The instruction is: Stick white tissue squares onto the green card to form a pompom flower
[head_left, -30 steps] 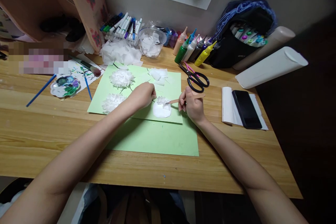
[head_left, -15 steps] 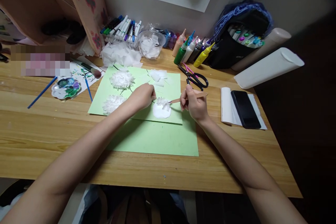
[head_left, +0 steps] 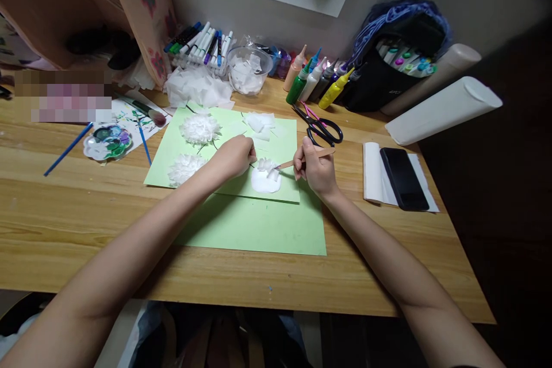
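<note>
My right hand (head_left: 318,168) grips a brown wooden stick (head_left: 326,152) with a darker, narrow tip. That tip touches the ruffled white paper petals (head_left: 268,165) at the upper edge of a rounded white patch (head_left: 265,183) on the light green sheet (head_left: 233,190). Left of this patch, my left hand (head_left: 238,155) rests low over the sheet with its fingers curled closed. Whatever is in those fingers, if anything, is hidden. Two full white paper flowers (head_left: 199,129) lie on the sheet's left side, the lower one partly behind my left forearm. Loose white tissue squares (head_left: 260,122) lie above my hands.
Black scissors (head_left: 323,129) lie beyond my right hand, near several paint bottles (head_left: 308,83). A phone (head_left: 403,178) rests on white paper at right. At left are a paint palette (head_left: 107,142) and brushes. A tub of tissue pieces (head_left: 249,72) stands at the back.
My right hand has shifted slightly left, and the stick's rear end has dipped and moved left with it. My left hand stays where it was. The camera view has tilted slightly.
</note>
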`<state>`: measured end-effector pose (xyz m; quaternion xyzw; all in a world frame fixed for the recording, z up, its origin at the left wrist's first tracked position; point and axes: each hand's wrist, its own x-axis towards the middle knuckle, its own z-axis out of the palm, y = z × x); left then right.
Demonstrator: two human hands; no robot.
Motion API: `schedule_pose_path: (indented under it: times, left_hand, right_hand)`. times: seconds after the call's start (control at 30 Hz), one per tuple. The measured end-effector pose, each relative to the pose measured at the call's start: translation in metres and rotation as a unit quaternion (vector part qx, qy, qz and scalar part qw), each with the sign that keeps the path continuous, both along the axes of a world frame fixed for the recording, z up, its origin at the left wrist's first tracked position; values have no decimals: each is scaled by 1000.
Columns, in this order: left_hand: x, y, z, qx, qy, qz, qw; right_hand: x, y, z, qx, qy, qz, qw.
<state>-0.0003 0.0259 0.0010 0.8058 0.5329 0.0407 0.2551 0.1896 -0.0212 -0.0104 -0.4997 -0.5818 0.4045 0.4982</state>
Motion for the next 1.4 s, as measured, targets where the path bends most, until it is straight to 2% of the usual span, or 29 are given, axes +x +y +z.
schedule_pose_path:
  times: [0.23, 0.37, 0.43, 0.6, 0.67, 0.8, 0.9, 0.97, 1.07, 1.2, 1.3, 1.4]
  left_hand:
    - [0, 1, -1, -1, 4, -3, 1000]
    - [0, 1, -2, 0, 4, -2, 1000]
    - [1, 1, -3, 1, 7, -1, 1000]
    - [1, 0, -1, 5, 14, -2, 1000]
    - [1, 0, 0, 5, 11, -4, 1000]
    - [1, 1, -2, 2, 4, -4, 1000]
    - [0, 1, -2, -1, 6, -2, 1000]
    - [-1, -1, 5, -10, 4, -3, 1000]
    - [2, -13, 24, -28, 24, -3, 999]
    - [13, -32, 43, -31, 70, -30, 997]
    - [21, -39, 37, -24, 63, -12, 998]
    - [24, -39, 26, -12, 37, 0, 999]
  right_hand:
    - [-2, -3, -2, 3, -28, 9, 1000]
    - [-4, -4, 2, 37, -81, 37, 995]
    - [-5, -1, 5, 30, -95, 47, 994]
    - [-7, 10, 8, -40, -36, 13, 998]
    - [-4, 10, 9, -44, -13, 1, 999]
    - [0, 0, 11, 12, -28, -2, 1000]
    - [1, -8, 11, 62, -90, 47, 993]
    - [0, -11, 10, 94, -127, 71, 985]
    - [1, -12, 6, 105, -114, 32, 987]
    - [5, -10, 0, 69, -13, -48, 996]
    - [7, -9, -3, 61, 24, -53, 996]
    - [6, -12, -5, 64, 8, -40, 997]
